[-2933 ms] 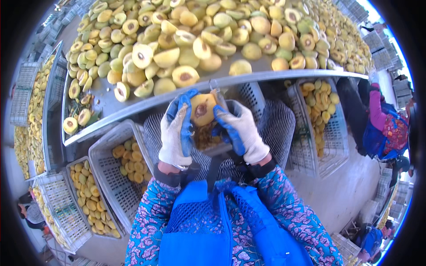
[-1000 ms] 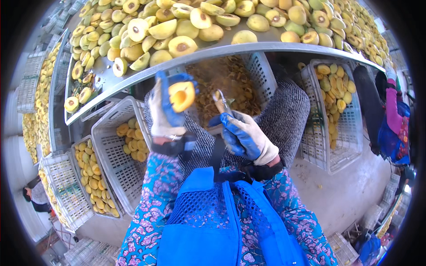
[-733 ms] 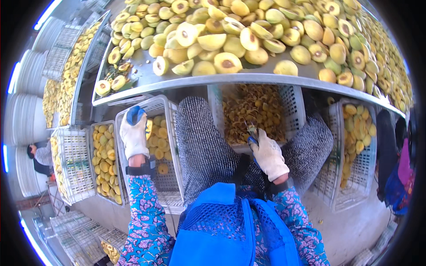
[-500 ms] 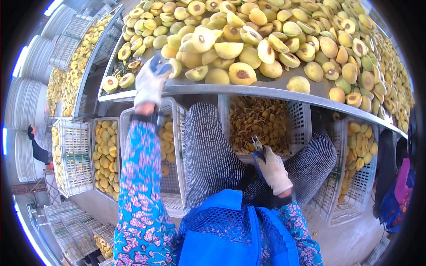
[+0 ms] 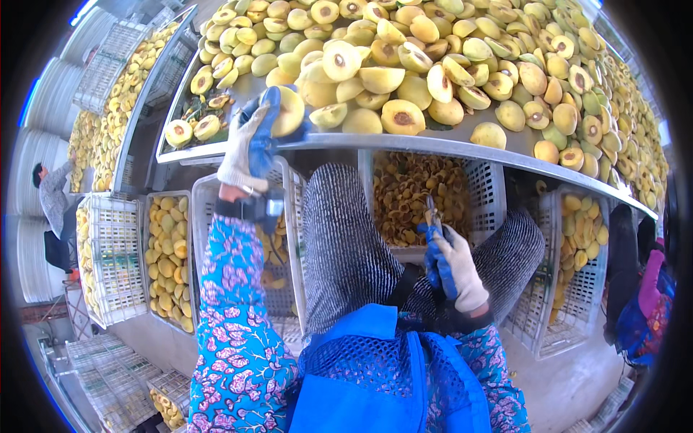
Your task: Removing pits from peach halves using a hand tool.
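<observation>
My left hand (image 5: 249, 141), in a white glove with blue fingers, is at the metal table's near edge. Its fingers close round a pale yellow peach half (image 5: 290, 112). Beside it, the heaped peach halves (image 5: 404, 79) show reddish-brown centres on some cut faces. My right hand (image 5: 455, 263), gloved the same way, is above my lap with its fingers wrapped round a small hand tool (image 5: 432, 211). The narrow metal tip points away from me, over a crate of brown scraps (image 5: 419, 187). My fingers hide most of the tool's handle.
The table's raised metal rim (image 5: 447, 144) runs across in front of me. White plastic crates (image 5: 296, 216) with peach pieces stand by my left leg, and another crate (image 5: 534, 289) stands to my right. A co-worker (image 5: 54, 202) is at a second fruit-covered table (image 5: 133, 123) on the far left.
My left hand has taken hold of a peach half and turned at the wrist. My right hand has shifted slightly right and tilted the tool more upright.
</observation>
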`<state>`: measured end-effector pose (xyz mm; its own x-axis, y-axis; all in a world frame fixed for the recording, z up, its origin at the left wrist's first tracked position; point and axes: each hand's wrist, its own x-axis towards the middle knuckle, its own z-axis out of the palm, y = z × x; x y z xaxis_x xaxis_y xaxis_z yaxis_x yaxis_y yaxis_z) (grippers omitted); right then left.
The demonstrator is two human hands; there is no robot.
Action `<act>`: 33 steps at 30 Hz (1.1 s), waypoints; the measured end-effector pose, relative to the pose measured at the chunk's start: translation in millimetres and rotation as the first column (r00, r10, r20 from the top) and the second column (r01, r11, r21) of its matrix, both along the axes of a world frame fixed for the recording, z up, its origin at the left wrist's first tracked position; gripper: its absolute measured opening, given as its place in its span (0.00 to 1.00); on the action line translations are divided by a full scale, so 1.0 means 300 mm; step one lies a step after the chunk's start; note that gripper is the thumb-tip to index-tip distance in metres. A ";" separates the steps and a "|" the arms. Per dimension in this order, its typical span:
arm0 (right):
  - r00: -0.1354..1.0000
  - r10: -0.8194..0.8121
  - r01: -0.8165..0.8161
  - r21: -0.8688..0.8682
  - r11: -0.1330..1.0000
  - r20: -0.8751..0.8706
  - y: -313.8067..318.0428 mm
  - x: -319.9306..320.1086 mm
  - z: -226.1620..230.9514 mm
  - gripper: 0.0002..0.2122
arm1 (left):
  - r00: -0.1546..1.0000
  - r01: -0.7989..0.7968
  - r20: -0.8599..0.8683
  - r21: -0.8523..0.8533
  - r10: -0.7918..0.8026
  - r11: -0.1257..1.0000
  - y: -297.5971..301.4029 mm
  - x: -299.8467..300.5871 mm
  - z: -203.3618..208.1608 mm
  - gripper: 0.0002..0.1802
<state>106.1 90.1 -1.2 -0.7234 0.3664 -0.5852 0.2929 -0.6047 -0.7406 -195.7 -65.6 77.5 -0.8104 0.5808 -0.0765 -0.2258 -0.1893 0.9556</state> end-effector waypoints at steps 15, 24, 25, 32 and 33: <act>0.990 0.022 0.008 0.214 0.977 -0.138 -0.037 -0.061 0.282 0.13 | 0.772 0.189 0.550 0.279 -0.318 0.941 0.133 0.532 -0.102 0.26; 0.997 -0.059 0.075 0.601 0.796 -0.047 -0.037 0.021 0.222 0.08 | 0.642 0.149 0.603 0.508 -0.473 0.849 0.156 0.573 -0.192 0.30; 0.997 -0.042 -0.005 0.619 0.785 0.061 -0.049 0.043 0.209 0.10 | 0.646 0.072 0.663 0.439 -0.377 0.896 0.169 0.579 -0.191 0.30; 0.995 0.034 -0.097 0.882 0.462 0.092 -0.177 0.051 0.137 0.14 | 0.833 0.063 0.487 0.386 -0.261 0.920 0.183 0.605 -0.185 0.25; 0.995 0.038 -0.095 0.873 0.479 0.087 -0.177 0.048 0.133 0.15 | 0.868 0.066 0.441 0.353 -0.228 0.933 0.187 0.612 -0.178 0.24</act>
